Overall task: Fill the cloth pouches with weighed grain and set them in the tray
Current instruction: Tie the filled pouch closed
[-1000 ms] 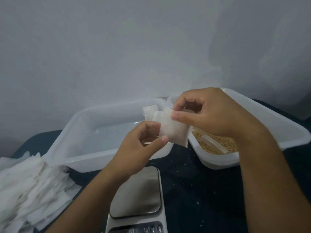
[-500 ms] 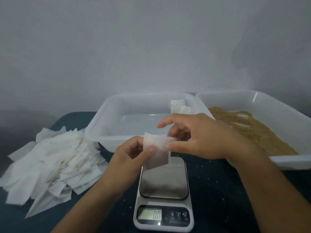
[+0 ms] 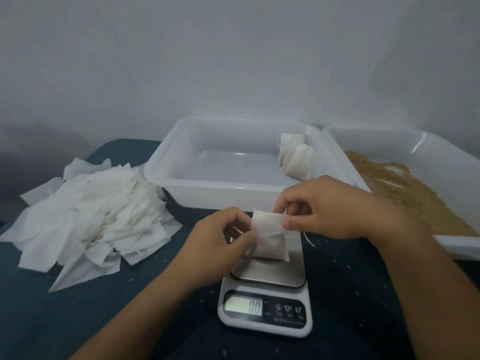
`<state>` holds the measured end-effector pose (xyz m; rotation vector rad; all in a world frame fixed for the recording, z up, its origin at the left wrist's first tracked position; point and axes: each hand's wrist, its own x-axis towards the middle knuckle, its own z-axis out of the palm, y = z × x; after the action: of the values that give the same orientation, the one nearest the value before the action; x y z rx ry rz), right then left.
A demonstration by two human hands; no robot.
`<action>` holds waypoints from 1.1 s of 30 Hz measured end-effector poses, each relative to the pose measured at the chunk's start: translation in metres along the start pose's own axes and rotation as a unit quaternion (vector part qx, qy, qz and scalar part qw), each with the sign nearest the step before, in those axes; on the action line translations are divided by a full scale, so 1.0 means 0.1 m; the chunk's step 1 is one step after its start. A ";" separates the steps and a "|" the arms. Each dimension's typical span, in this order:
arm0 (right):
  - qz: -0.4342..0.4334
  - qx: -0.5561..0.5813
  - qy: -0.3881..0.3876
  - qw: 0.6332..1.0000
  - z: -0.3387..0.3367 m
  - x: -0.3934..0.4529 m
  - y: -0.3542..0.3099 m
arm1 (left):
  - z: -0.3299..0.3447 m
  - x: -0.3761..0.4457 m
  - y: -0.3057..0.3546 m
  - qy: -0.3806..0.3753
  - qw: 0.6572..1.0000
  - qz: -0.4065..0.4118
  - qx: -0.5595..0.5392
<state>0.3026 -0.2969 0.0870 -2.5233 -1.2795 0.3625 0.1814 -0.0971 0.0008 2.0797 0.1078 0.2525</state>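
Both hands hold a white cloth pouch (image 3: 270,236) above the kitchen scale (image 3: 266,302): the left hand (image 3: 220,235) pinches its left edge, the right hand (image 3: 330,206) its top right corner. The display reads 0.0. Two pouches (image 3: 296,157) lean inside the white tray (image 3: 233,193).

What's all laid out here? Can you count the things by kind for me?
White plastic trays: 2, one for pouches and one with grain
Filled pouches in the tray: 2
Pouch held by both hands over the scale: 1
Digital scale: 1
Heap of flat empty pouches: 1, too tangled to count singly
Total: 7
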 end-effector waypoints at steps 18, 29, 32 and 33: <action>0.044 -0.034 0.032 0.998 -0.10 -0.08 0.07 | -0.10 0.11 -0.31 0.096 0.994 -0.019 0.043; 0.097 -0.045 0.030 0.994 -0.13 -0.08 0.10 | -0.09 0.11 -0.34 0.101 0.994 -0.033 0.039; 0.110 -0.048 0.001 0.993 -0.07 -0.04 0.13 | -0.07 0.11 -0.33 0.095 0.994 -0.035 0.039; 0.117 -0.056 -0.014 0.991 -0.05 -0.02 0.13 | -0.06 0.11 -0.32 0.092 0.994 -0.035 0.042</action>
<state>0.3126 -0.3069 0.0867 -2.7819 -1.0404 0.3861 0.1915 -0.0743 -0.0228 2.1284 0.3067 0.4035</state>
